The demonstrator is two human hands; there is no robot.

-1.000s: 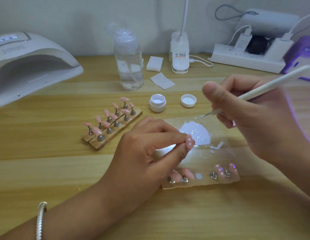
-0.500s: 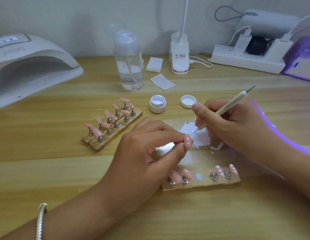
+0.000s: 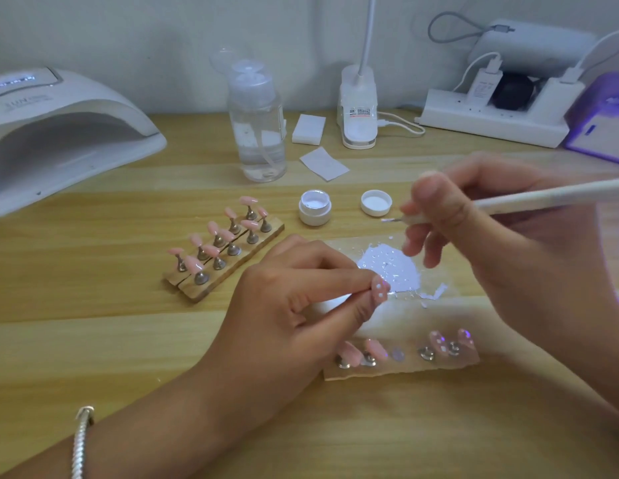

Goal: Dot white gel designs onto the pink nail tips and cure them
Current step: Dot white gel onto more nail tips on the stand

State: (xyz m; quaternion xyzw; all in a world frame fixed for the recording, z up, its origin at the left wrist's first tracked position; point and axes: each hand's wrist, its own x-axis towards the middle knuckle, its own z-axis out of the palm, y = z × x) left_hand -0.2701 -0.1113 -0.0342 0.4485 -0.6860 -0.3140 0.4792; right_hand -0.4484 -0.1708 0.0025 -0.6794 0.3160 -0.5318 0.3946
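Note:
My left hand [image 3: 301,305] pinches a pink nail tip [image 3: 380,289] that carries white dots, just left of the white gel puddle [image 3: 392,267] on a clear palette. My right hand [image 3: 491,236] grips a white dotting pen [image 3: 543,197] above the palette, its metal tip pointing left toward the open gel jar [image 3: 315,211]. A near wooden holder [image 3: 401,369] carries several pink tips, two of them dotted. A second wooden holder [image 3: 225,267] to the left bears several plain pink tips.
A white curing lamp [image 3: 59,140] stands at the far left, a purple lit lamp [image 3: 601,129] at the far right. The jar lid [image 3: 376,202], a pump bottle [image 3: 256,126], wipes [image 3: 323,164], a desk lamp base [image 3: 358,108] and a power strip [image 3: 491,122] lie behind.
My right hand has lifted the dotting pen off the gel puddle and turned it flat, its tip now pointing left above the palette. My left hand keeps the dotted tip still.

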